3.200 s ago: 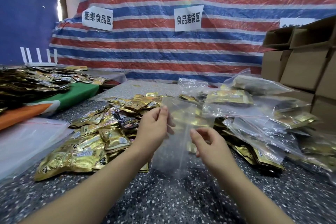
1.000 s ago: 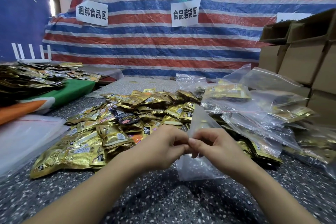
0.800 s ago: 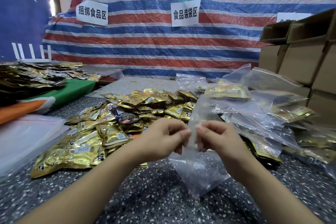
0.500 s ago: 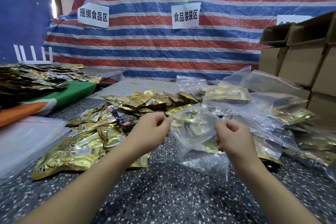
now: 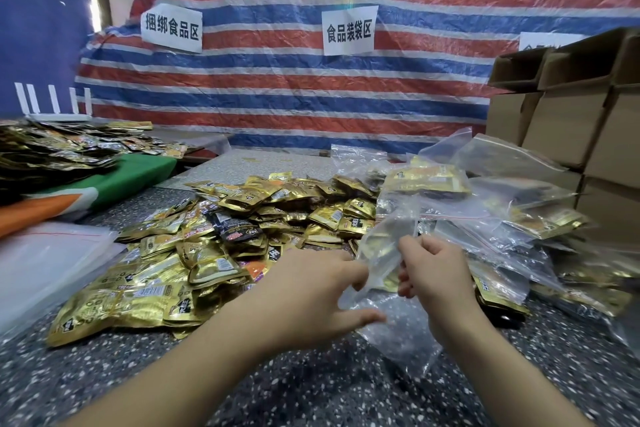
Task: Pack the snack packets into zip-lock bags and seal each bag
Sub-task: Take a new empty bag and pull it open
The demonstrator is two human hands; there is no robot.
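Behind right hand (image 5: 434, 282): filled bags (image 5: 512, 218); left: loose packets (image 5: 214, 239).

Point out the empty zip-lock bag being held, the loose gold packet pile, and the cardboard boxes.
empty zip-lock bag (image 5: 398, 333), head view, lower body.
gold packet pile (image 5: 207, 253), head view, middle.
cardboard boxes (image 5: 568, 121), head view, front face.

Left hand (image 5: 313, 291) spread with loose fingers; right hand (image 5: 434, 276) curled, pinching.
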